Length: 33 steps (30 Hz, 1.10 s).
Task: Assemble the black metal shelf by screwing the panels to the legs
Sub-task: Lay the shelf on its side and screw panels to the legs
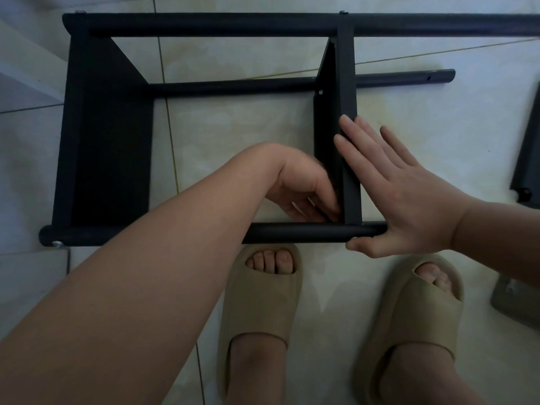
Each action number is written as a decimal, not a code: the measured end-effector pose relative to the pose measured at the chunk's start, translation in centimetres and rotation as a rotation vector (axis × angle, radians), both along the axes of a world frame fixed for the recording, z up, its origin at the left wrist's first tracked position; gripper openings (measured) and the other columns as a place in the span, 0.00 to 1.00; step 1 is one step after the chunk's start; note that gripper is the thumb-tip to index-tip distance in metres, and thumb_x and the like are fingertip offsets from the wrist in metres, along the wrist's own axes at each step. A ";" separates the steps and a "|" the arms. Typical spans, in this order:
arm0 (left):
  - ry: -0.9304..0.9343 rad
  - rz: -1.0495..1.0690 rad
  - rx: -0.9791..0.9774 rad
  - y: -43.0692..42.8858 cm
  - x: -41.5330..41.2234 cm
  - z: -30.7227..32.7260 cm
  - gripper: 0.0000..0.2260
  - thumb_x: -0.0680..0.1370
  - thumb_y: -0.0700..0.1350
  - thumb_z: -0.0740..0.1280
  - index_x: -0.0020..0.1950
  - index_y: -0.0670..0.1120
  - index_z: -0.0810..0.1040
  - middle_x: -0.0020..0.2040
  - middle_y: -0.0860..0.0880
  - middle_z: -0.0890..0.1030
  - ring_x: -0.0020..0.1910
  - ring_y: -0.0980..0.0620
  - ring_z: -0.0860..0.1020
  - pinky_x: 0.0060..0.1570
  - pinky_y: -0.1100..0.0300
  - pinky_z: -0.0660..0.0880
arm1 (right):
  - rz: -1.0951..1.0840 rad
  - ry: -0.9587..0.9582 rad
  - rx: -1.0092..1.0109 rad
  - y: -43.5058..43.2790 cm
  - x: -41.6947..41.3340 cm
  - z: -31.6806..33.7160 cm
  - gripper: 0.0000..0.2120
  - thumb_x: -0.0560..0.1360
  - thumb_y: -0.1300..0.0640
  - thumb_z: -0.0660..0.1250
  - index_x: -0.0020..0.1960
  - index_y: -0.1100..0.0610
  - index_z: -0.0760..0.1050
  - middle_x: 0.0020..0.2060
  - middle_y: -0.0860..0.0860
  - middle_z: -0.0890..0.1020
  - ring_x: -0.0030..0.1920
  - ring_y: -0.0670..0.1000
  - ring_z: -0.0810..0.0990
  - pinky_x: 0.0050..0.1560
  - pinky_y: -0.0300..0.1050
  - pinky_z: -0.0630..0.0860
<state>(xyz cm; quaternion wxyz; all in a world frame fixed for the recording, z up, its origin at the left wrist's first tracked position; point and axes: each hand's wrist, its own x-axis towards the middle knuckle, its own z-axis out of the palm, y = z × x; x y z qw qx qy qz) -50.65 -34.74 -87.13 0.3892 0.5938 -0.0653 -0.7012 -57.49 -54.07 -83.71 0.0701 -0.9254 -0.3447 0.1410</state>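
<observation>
The black shelf frame lies on its side on the tiled floor. One panel (111, 141) is fixed at the left ends of the far leg (204, 24) and the near leg (292, 232). A second panel (347, 83) stands between the legs further right. My left hand (304, 185) reaches inside the frame, fingers curled at the corner where this panel meets the near leg; its fingertips are hidden. My right hand (403, 200) lies flat against the panel's outer side with straight fingers, thumb under the near leg by a small screw head.
A third leg (233, 84) lies on the floor behind the panels. A screw (57, 244) sticks out at the near leg's left end. Another dark panel (529, 159) and a grey object (514, 302) lie at the right edge. My feet in beige slippers (260, 287) stand just below the frame.
</observation>
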 end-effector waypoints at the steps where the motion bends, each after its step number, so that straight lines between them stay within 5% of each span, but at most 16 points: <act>1: 0.001 -0.006 0.002 0.0 0.0 0.0 0.07 0.79 0.41 0.67 0.53 0.47 0.83 0.49 0.51 0.85 0.49 0.53 0.83 0.59 0.54 0.75 | 0.000 -0.001 0.003 0.0 0.0 0.0 0.59 0.68 0.26 0.61 0.82 0.63 0.43 0.82 0.59 0.42 0.82 0.59 0.40 0.79 0.65 0.48; 33: -0.041 -0.002 0.049 -0.7 0.0 0.1 0.05 0.78 0.39 0.68 0.52 0.46 0.82 0.40 0.52 0.84 0.42 0.55 0.80 0.54 0.58 0.74 | -0.007 -0.025 0.050 -0.1 0.0 -0.2 0.59 0.67 0.27 0.62 0.82 0.63 0.45 0.82 0.59 0.44 0.82 0.59 0.42 0.79 0.66 0.51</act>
